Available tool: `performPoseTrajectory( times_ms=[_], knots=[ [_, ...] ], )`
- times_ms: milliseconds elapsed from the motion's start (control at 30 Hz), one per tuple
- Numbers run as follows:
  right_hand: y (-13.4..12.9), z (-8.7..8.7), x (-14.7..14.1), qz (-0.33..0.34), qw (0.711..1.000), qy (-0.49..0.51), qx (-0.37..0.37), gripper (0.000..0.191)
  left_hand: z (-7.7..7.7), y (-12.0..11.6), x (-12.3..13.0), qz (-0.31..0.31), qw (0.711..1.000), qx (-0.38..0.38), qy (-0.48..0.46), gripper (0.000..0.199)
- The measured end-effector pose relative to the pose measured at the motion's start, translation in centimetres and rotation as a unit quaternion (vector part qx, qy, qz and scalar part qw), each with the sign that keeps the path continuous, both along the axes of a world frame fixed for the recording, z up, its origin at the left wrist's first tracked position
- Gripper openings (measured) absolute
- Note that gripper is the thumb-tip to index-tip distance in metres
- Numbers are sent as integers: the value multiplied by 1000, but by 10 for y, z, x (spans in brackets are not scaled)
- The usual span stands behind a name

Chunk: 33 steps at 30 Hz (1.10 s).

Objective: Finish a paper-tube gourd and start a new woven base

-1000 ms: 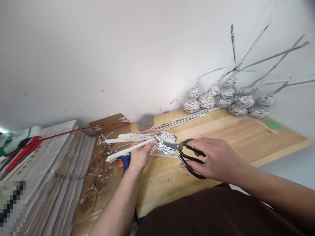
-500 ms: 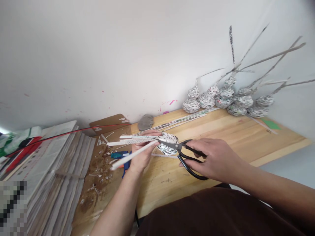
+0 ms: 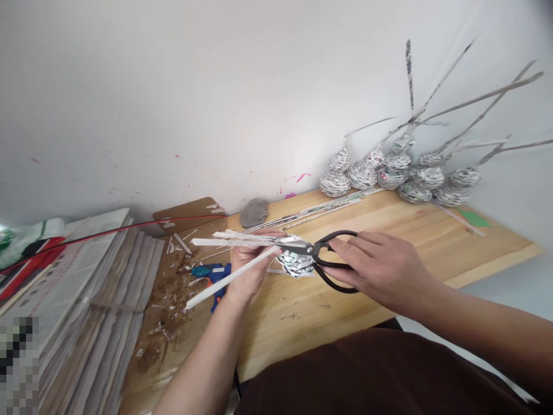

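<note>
My left hand (image 3: pixel 250 268) is closed around a woven newspaper piece (image 3: pixel 296 264), a small rounded body of coiled paper. Several rolled paper strips (image 3: pixel 233 278) stick out of it to the left, past my fingers. In my right hand (image 3: pixel 375 262) is a pair of black-handled scissors (image 3: pixel 311 249), my fingers through the loops. The blades point left and lie over the piece, their tips among the bases of the strips near my left thumb. Whether the tips touch a strip is hard to make out.
Several woven newspaper gourds (image 3: pixel 334 183) with long stems stand against the wall at the right. Rolled paper sticks (image 3: pixel 319 210) lie along the table's back beside a grey lump (image 3: pixel 254 213). A blue glue gun (image 3: pixel 218 271) and paper scraps lie left, near stacked newspapers (image 3: pixel 108 311).
My right hand has turned the scissors a little, the handles now higher. The blades have shifted slightly over the piece. My left hand keeps its hold.
</note>
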State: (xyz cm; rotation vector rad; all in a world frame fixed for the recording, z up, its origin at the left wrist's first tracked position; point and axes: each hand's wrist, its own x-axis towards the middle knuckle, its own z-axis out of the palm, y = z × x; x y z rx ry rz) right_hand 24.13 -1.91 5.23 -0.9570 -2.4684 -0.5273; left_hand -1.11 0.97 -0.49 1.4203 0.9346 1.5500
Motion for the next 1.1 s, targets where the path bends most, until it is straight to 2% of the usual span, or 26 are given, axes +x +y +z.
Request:
performPoseTrajectory(
  times_ms=[133,233,433,633,867,1100],
  knots=[
    [4,1,1,5,998,-17,64,31,0,-1,1,-25,999,-23,-17,13],
    [7,4,1,7,997,-29,75,32,-1,-1,1,-28,999,-30,-27,12],
    [11,6,1,19,999,-43,26,33,-5,0,2,-21,999,-38,-27,12],
    [12,-5,3,22,999,-24,-11,34,-11,0,5,-13,997,-62,-43,15],
    [8,-16,7,35,998,4,-57,33,-15,0,8,-63,993,-57,-83,15],
    [2,-18,6,25,993,34,-110,34,-15,-1,11,-74,988,-82,-111,19]
  ],
)
